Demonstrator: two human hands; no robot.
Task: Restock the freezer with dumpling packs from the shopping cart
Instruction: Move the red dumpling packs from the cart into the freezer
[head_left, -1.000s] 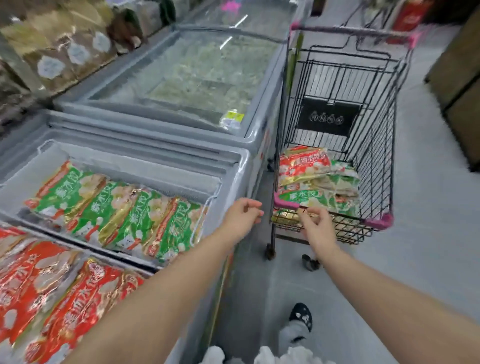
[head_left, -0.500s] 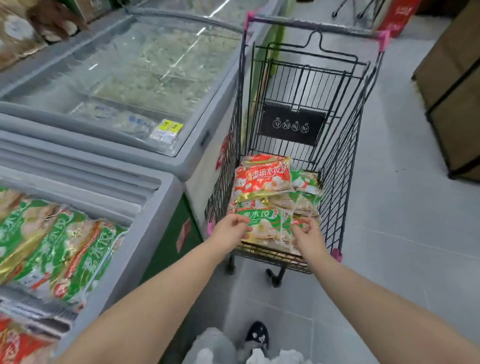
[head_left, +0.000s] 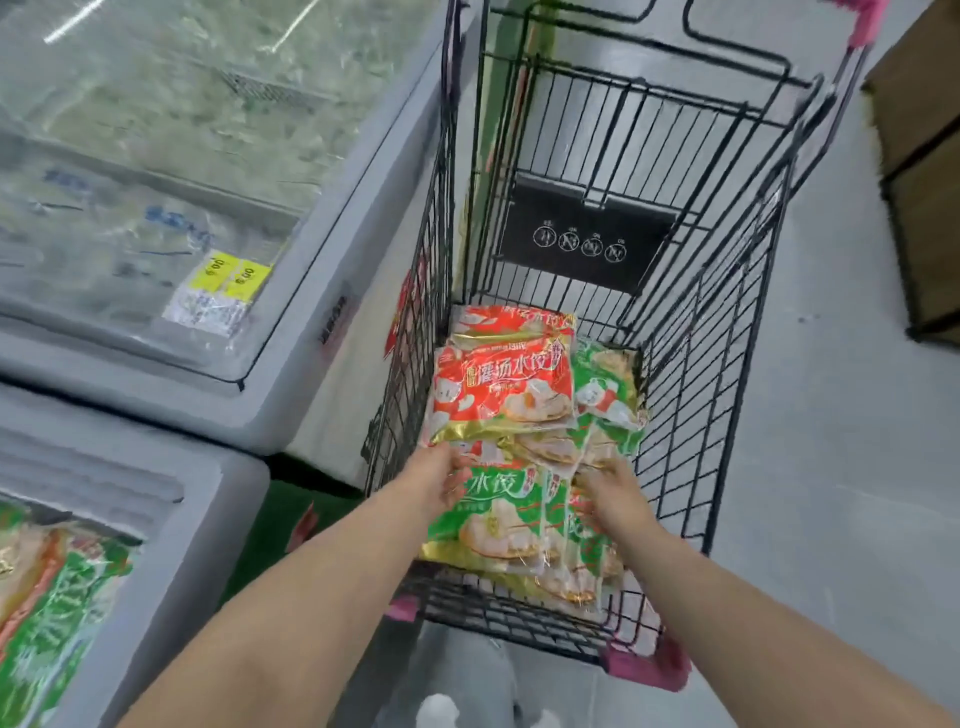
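Note:
A black wire shopping cart (head_left: 727, 332) with pink corners stands in front of me. Inside lies a pile of dumpling packs: a red pack (head_left: 506, 384) on top toward the far side, several green packs (head_left: 498, 519) nearer me. My left hand (head_left: 439, 480) grips the left edge of the nearest green packs. My right hand (head_left: 615, 491) holds their right side, fingers tucked among the packs. The open freezer (head_left: 171, 519) is at the lower left, with green packs (head_left: 47, 618) inside it.
A second chest freezer (head_left: 322, 291) with a closed glass lid and yellow price tags (head_left: 228, 273) stands left of the cart. Brown boxes or shelving (head_left: 919, 171) sit at the far right. Grey floor lies to the right of the cart.
I have stepped closer and my view turned from the open freezer to the cart. Both hands went from the cart's near rim down onto the green packs.

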